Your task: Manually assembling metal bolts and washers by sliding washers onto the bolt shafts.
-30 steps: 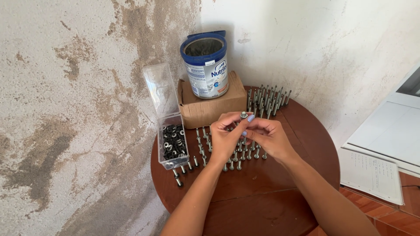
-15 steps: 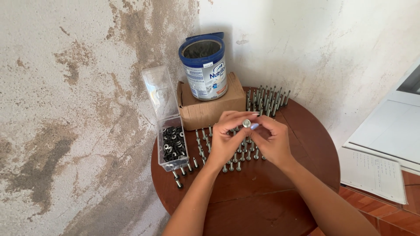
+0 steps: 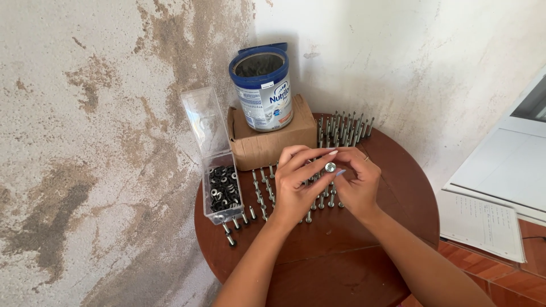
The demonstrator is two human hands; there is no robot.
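Both hands meet over the middle of a small round brown table (image 3: 364, 256). My left hand (image 3: 296, 185) and my right hand (image 3: 358, 185) together pinch one metal screw with a washer (image 3: 330, 167), its round head facing up. Beneath the hands, several screws (image 3: 259, 196) stand upright in rows on the table. A clear plastic box (image 3: 223, 193), lid raised, holds several dark washers at the table's left edge.
A cardboard box (image 3: 267, 145) stands at the back of the table with an open blue-rimmed tin (image 3: 263, 88) on top. More upright screws (image 3: 344, 128) cluster at the back right. A stained wall is close behind. A paper sheet (image 3: 483, 219) lies at the right.
The hands have shifted slightly toward me and lower, and the screw has turned so its round head faces the camera.
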